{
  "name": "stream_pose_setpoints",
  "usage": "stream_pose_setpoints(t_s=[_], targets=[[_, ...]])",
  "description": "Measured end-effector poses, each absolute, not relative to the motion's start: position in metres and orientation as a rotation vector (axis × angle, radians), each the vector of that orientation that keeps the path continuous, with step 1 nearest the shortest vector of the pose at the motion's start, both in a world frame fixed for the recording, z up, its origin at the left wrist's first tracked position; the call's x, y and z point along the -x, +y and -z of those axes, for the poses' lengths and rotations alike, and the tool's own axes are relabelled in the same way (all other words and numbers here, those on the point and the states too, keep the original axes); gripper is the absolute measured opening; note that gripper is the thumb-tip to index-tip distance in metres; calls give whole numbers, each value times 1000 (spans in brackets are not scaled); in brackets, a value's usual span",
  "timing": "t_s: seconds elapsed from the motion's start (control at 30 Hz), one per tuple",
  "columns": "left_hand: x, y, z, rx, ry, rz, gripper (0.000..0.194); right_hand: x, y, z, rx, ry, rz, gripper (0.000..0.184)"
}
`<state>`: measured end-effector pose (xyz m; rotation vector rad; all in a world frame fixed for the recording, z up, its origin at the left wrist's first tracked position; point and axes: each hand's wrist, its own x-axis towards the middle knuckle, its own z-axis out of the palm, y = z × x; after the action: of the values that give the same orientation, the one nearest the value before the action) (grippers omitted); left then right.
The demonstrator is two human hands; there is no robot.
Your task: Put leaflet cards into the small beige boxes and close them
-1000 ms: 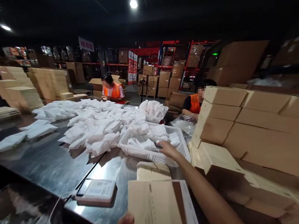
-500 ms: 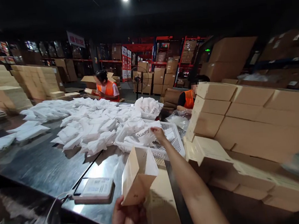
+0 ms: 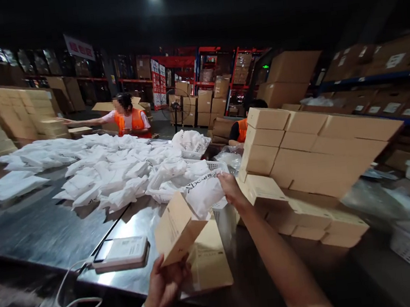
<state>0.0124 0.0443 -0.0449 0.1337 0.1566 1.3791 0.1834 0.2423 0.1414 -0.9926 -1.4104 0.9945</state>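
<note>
My left hand (image 3: pixel 167 280), with a white watch on the wrist, grips a small tan cardboard box (image 3: pixel 179 228) from below and tilts it. My right hand (image 3: pixel 233 189) pinches the upper right corner of a white printed bag (image 3: pixel 204 192), whose lower end is at the box's upper opening. How far the bag reaches inside is hidden. Right behind the bag stands a white plastic basket (image 3: pixel 157 191) holding more white bags. Beneath the held box, another tan box (image 3: pixel 212 262) lies on the metal table (image 3: pixel 132 224).
A white device with a cable (image 3: pixel 120 252) lies left of the boxes. White bags (image 3: pixel 114 168) are heaped across the table. Stacked cartons (image 3: pixel 311 152) rise at the right. Two people in orange vests, one person (image 3: pixel 131 119) and another person (image 3: pixel 241 127), are beyond the table.
My right hand has lifted the white bag out of the basket and brought it toward me, to the box. My left hand still holds the box. The view has turned right.
</note>
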Motion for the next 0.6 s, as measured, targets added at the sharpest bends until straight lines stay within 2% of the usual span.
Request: stream_pose_setpoints(t_s=[0.13,0.33,0.47,0.6], targets=[[-15,42,37,-176,163,-1497,24,-195,198,-148,1053,-1522,-775,34],[-13,44,0,-309,200,-1860,52,-229,122,-143,1030,-1458,-397,33],[-30,38,-20,-472,193,-1642,55,-243,106,-151,924,-1558,16,27],[-51,34,-21,-408,153,-1541,43,-243,106,-158,824,-1419,-33,23]])
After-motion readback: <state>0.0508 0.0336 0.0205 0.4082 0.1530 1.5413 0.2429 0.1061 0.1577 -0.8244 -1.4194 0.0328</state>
